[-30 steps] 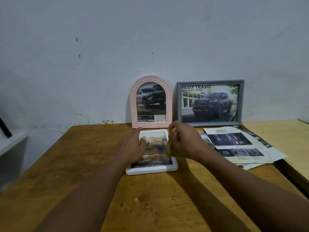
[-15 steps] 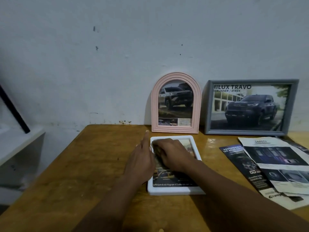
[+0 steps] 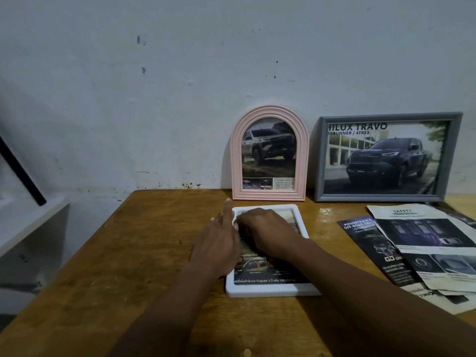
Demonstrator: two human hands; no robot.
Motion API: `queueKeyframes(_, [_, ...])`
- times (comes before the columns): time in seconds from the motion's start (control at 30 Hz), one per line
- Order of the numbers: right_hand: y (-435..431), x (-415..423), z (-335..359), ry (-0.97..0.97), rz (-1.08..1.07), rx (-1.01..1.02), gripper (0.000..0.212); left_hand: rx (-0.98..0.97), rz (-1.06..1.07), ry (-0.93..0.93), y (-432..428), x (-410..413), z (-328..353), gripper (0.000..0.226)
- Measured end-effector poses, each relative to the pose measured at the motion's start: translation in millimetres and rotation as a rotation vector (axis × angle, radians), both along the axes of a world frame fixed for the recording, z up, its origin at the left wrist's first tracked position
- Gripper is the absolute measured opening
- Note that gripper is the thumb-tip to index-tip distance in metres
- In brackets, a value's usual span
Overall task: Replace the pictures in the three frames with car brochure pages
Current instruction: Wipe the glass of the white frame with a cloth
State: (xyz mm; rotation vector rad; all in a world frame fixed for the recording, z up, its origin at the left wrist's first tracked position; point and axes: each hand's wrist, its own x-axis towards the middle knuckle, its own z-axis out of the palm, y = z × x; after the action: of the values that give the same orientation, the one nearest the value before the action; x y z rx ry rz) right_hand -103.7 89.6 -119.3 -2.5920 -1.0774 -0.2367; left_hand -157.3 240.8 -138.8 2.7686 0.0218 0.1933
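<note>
Near the desk's back edge, the left hand lies flat, steadying the white frame – the right hand, fingers curled, presses the brochure page in; neither grip holds anything.

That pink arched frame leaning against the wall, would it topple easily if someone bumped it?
Probably yes. The pink arched frame stands upright on its narrow bottom edge, leaning on the wall, with no stand in view, so a nudge could likely slide its base forward on the smooth wooden table. It looks like a thin moulding, so probably light and easily shifted.
</note>
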Motion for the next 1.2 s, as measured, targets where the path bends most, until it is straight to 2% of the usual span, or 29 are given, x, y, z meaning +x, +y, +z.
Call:
queueKeyframes(0.07, [-2.4, 1.6, 2.5, 0.041, -0.001, -0.006, 0.03, -0.004, 0.004, 0.011, 0.5, 0.3, -0.3, 0.071])
queueKeyframes(0.17, [-21.8, 9.9, 12.4, 0.059, -0.074, -0.116, 0.033, 0.02, 0.023, 0.025, -1.9, -1.4, 4.6, 0.067])
queueKeyframes(0.33, [-56.2, 6.4, 20.4, -0.043, -0.267, -0.356, 0.032, 0.095, 0.023, 0.025, -6.7, -7.3, 13.8, 0.06])
queueKeyframes(0.53, [-43.7, -21.4, 19.8, 0.011, -0.362, -0.365, 0.039, 0.112, 0.027, 0.052, -7.6, -6.8, 14.2, 0.058])
queueKeyframes(0.63, [-25.9, -33.8, 15.7, 0.008, -0.422, -0.287, 0.03, 0.079, 0.045, 0.036, -11.7, -9.8, 17.4, 0.057])
queueKeyframes(0.8, [-1.9, -46.1, 10.2, 0.117, -0.275, -0.027, 0.023, 0.036, 0.046, 0.03, -13.4, -12.8, 20.2, 0.061])
queueKeyframes(0.93, [-14.9, -41.8, 5.5, 0.199, -0.026, 0.064, 0.039, 0.002, 0.037, 0.038, -10.9, -13.6, 20.7, 0.063])
queueKeyframes(1.07, [-37.9, -45.0, 10.4, 0.122, 0.068, -0.082, 0.057, 0.053, 0.016, 0.041, -10.0, -13.4, 18.5, 0.056])
queueKeyframes(1.2, [-56.7, -50.1, 15.5, -0.065, -0.025, -0.232, 0.046, 0.076, -0.017, 0.037, -7.4, -10.6, 14.2, 0.057])
